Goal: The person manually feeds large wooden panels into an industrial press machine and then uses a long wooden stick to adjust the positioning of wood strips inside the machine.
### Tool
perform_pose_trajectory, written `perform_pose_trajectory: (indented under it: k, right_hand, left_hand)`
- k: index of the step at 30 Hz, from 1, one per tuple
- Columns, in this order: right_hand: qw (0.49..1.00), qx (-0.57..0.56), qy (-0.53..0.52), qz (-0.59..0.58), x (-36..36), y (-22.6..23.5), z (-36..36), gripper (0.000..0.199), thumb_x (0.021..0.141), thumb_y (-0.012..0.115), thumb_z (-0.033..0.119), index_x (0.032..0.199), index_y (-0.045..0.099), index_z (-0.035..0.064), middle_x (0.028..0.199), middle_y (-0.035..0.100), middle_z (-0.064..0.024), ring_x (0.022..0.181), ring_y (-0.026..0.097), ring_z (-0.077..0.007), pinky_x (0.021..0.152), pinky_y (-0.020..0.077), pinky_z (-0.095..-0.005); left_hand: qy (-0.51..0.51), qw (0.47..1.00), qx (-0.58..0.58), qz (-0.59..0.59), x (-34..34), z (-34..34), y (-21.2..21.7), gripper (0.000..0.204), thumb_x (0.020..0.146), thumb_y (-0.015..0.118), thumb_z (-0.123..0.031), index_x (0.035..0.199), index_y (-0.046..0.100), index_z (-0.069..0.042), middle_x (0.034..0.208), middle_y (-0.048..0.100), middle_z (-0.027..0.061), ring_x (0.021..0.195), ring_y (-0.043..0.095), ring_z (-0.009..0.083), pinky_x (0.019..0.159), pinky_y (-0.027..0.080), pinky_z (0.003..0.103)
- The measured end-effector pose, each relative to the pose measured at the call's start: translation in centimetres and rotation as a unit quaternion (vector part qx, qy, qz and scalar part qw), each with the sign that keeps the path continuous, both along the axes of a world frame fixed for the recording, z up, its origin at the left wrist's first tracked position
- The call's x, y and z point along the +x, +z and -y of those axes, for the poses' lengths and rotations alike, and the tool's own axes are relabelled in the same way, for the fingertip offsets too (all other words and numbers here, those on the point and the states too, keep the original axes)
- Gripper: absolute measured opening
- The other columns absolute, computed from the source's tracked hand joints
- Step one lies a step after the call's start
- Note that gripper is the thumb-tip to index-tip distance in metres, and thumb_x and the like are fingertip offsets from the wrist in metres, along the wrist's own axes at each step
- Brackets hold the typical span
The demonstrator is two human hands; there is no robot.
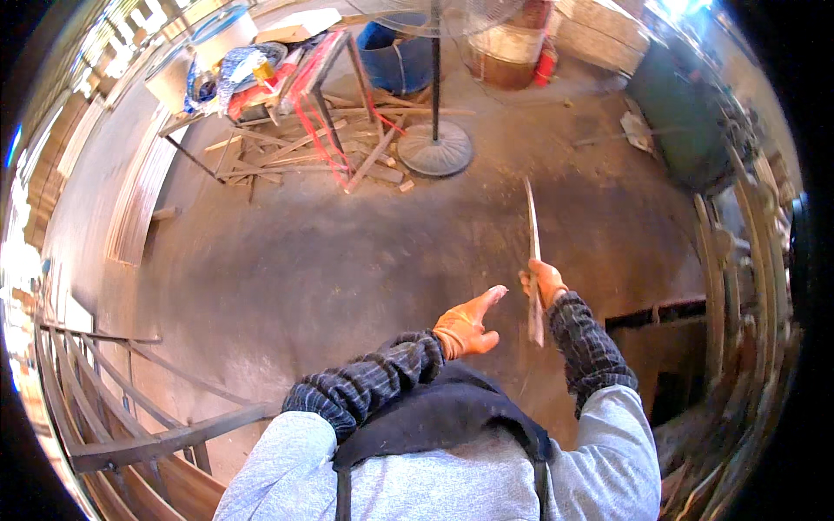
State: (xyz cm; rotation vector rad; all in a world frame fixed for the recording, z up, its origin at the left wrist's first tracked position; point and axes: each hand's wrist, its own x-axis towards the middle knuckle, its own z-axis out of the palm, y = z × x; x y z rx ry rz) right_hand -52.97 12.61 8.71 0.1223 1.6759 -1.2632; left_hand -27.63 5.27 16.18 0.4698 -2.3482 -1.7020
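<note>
My right hand (547,282), in an orange work glove, is closed round a long, thin wooden strip (532,226). The strip stretches away from me over the floor, and its near end sticks out below the hand. To its left, my left hand (467,326) wears a matching orange glove. Its thumb and fingers are apart, with nothing between them, and it does not touch the strip. Dark checked sleeve covers wrap both forearms, and a dark apron hangs over my front.
Wood offcuts (287,156) lie around a red-edged metal stand (326,65) ahead. Near them are a fan's round base (434,152) and a blue bin (395,61). A metal rack (130,447) is at left, long boards (143,191) beyond it. Upright wooden pieces (717,286) line the right.
</note>
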Motion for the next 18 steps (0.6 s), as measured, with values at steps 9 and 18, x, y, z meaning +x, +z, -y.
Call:
perform_pose_trajectory:
  k: [9, 18]
  right_hand:
    - [0.922, -0.214, -0.144, 0.289, 2.7, -5.3, 28.8, 0.030, 0.093, 0.050, 0.037, 0.092, 0.053, 0.0079, 0.088, 0.061, -0.0094, 0.080, 0.058, -0.0272, 0.072, 0.0485, -0.0430]
    - [0.979, -0.077, 0.008, 0.186, -0.9, -2.3, 44.5, 0.050, 0.097, 0.054, 0.040, 0.134, 0.046, 0.0078, 0.118, 0.064, -0.0139, 0.087, 0.066, -0.0212, 0.071, 0.0557, -0.0334]
  left_hand:
    - [0.353, 0.901, 0.175, -0.180, -10.2, 20.2, -4.7, 0.049, 0.085, 0.072, -0.018, 0.128, 0.056, -0.001, 0.132, 0.056, 0.0144, 0.126, 0.051, 0.0233, 0.106, 0.040, 0.036]
    - [0.415, 0.837, 0.345, -0.092, -11.5, 51.5, -10.7, 0.039, 0.093, 0.059, -0.028, 0.128, 0.055, -0.011, 0.111, 0.062, 0.0081, 0.100, 0.059, 0.0188, 0.083, 0.052, 0.034]
